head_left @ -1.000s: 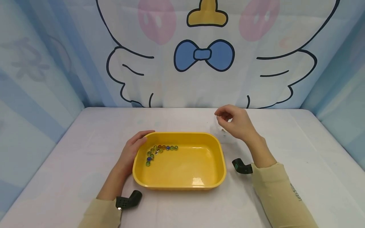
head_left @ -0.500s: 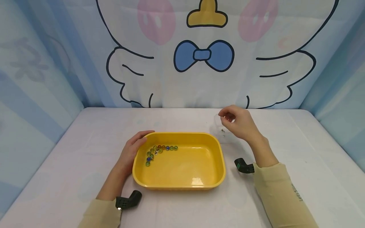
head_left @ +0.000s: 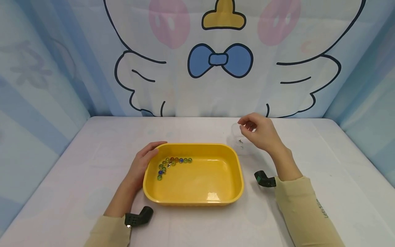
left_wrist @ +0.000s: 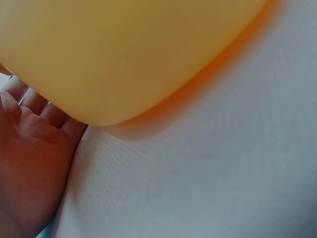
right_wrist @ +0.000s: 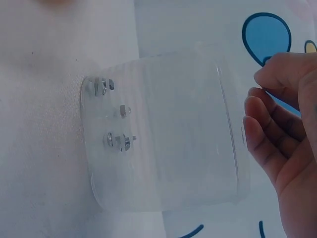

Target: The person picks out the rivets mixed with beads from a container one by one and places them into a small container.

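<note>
Standing on the surface (head_left: 77, 164), a clear plastic cup (right_wrist: 163, 134) holds small metal bits; the right hand (head_left: 262, 133) hovers curled, pinching nothing.

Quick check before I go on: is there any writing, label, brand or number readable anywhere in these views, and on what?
No text can be read with certainty.
Right sleeve: a short dark print runs along the cuff, too small and blurred to read.
Backdrop: only a cartoon drawing with a blue bow tie, no words.
Yellow tray, clear cup, marbles: no markings visible.
</note>
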